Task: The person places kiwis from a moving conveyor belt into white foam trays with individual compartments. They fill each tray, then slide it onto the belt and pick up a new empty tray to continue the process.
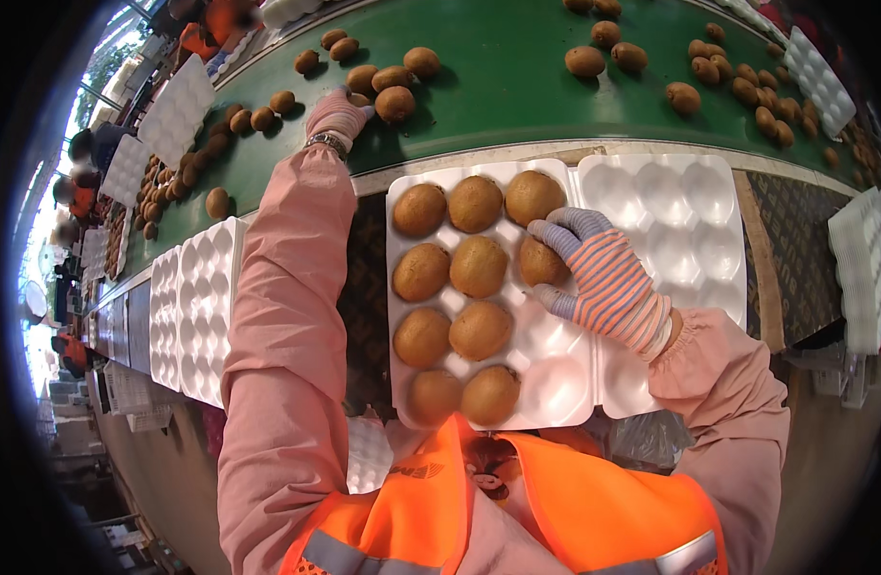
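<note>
My left hand (340, 115), in a striped glove, reaches onto the green conveyor belt (498, 93) with its fingers around a kiwifruit (358, 100), beside a cluster of kiwifruit (395, 105). In front of my body lies a white molded foam tray (555, 392) with rows of kiwifruit in its cups; two cups on its near right side hold no fruit. My right hand (606, 277), gloved too, has its thumb and fingers around a kiwifruit (541, 262) in the right column, second row from the belt. A second white tray (670, 215) with bare cups adjoins it on the right, partly under my right hand.
More white trays stand at the left (209, 309) beside my sleeve. A stack of trays (861, 273) is at the far right. Loose kiwifruit (764, 93) cover parts of the belt. People in orange vests (221, 25) are at the upper left, across the belt and along it.
</note>
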